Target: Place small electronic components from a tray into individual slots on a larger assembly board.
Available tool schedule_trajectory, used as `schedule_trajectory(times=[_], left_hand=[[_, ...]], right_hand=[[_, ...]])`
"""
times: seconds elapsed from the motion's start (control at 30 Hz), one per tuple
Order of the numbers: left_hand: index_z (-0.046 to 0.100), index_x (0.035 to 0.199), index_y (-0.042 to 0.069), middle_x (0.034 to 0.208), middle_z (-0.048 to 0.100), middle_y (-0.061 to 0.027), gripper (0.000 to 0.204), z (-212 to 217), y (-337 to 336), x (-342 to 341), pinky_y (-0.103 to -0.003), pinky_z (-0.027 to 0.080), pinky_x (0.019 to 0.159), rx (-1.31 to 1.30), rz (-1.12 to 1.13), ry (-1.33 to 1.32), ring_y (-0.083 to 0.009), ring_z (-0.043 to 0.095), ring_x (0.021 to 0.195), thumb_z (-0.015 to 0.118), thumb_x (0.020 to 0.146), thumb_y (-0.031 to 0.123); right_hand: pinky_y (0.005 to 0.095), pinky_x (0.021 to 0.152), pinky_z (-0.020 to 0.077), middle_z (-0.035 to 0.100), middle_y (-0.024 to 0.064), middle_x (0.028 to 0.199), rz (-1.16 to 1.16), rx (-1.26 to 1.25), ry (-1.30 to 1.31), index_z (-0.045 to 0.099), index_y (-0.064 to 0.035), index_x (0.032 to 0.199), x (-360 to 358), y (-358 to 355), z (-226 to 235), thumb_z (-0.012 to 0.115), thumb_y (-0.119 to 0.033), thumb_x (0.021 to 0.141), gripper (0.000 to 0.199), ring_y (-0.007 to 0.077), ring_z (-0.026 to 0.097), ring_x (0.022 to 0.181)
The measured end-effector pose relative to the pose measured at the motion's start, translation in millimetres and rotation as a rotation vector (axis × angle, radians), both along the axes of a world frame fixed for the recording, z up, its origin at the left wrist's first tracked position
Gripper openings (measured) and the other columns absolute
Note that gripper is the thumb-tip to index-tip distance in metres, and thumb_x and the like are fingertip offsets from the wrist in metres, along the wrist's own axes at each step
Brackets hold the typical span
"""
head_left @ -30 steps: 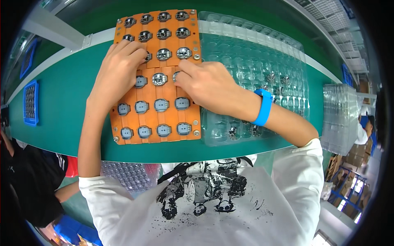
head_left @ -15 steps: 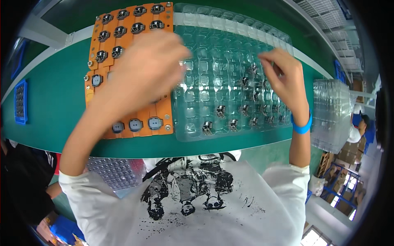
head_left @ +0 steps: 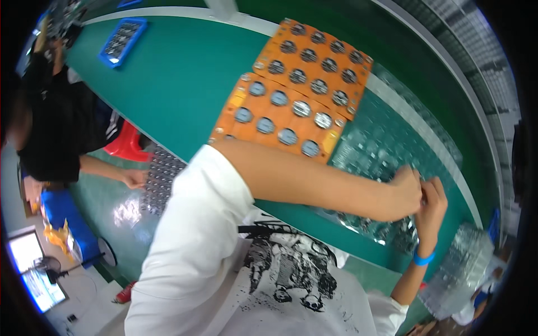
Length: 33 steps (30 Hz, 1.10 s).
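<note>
Over the right part of a clear plastic tray (head_left: 358, 148), my two hands meet. My left hand (head_left: 404, 195) reaches across from the left, its fingers curled together. Against it is my right hand (head_left: 432, 204), a blue band on its wrist, with bent fingers closed. Whatever is between the fingertips is hidden. Small dark metallic parts sit in the tray's pockets, partly covered by my left forearm. Left of the tray lie two orange fixture plates: the far one (head_left: 305, 68) holds several round dark parts, the near one (head_left: 274, 115) several round grey and silver parts.
A blue tray of small parts (head_left: 122, 42) lies at the table's far left. Stacked clear trays (head_left: 462, 266) stand at the right. On the left, another person's hand (head_left: 133, 178) is beside a sheet of small parts (head_left: 161, 180), near a red stool (head_left: 128, 144).
My view has swung right, so the plates appear tilted. My left hand has moved from above the orange plates to the right, joining my right hand over the clear tray.
</note>
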State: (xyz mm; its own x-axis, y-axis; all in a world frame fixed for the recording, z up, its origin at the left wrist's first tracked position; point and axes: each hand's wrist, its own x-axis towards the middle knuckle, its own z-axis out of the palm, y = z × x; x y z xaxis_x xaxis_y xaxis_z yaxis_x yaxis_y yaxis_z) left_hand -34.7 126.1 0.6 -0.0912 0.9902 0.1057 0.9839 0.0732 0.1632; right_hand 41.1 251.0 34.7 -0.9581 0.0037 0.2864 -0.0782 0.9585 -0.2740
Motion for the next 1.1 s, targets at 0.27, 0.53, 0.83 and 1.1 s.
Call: schedule_trajectory(times=[0.27,0.53,0.83,1.1], left_hand=[[0.072,0.081,0.001,0.089,0.064,-0.0169,0.019,-15.6,-5.8,9.4,-0.037,0.047,0.061,0.493,-0.016,0.046,-0.0284,0.060,0.080,0.066,0.074,0.018],[0.068,0.076,-0.002,0.080,0.062,-0.0156,0.018,36.2,-63.4,-25.2,-0.036,0.049,0.047,0.675,-0.042,0.057,-0.0247,0.064,0.066,0.067,0.072,0.016],[0.060,0.094,-0.001,0.087,0.062,-0.0117,0.010,30.1,-273.2,-153.7,-0.036,0.050,0.067,0.534,0.401,-0.044,-0.0291,0.062,0.076,0.065,0.086,-0.003],[0.055,0.088,0.000,0.084,0.056,-0.0124,0.011,1.9,-275.1,-147.2,-0.040,0.051,0.068,0.428,0.452,-0.140,-0.0312,0.059,0.083,0.065,0.082,0.001]], right_hand=[[0.0282,0.053,0.0369,0.048,0.0077,0.076,-0.092,-0.110,0.101,0.060,0.0021,0.087,-0.1,-1.1,10.6,0.064,0.006,0.086,0.005,0.0145,0.047,0.060],[0.0263,0.056,0.0371,0.049,0.0060,0.076,-0.083,-0.165,0.208,0.062,0.0028,0.089,-42.5,-35.3,41.8,0.066,0.004,0.086,0.006,0.0134,0.047,0.064],[0.0328,0.052,0.0459,0.058,0.0113,0.079,0.451,-0.235,0.081,0.068,0.0009,0.090,-75.9,-139.2,19.7,0.071,0.006,0.076,0.015,0.0234,0.059,0.064],[0.0372,0.048,0.0467,0.047,0.0092,0.074,0.513,0.076,0.010,0.054,-0.0036,0.071,-96.9,-188.3,-4.0,0.070,-0.004,0.070,0.016,0.0251,0.057,0.058]])
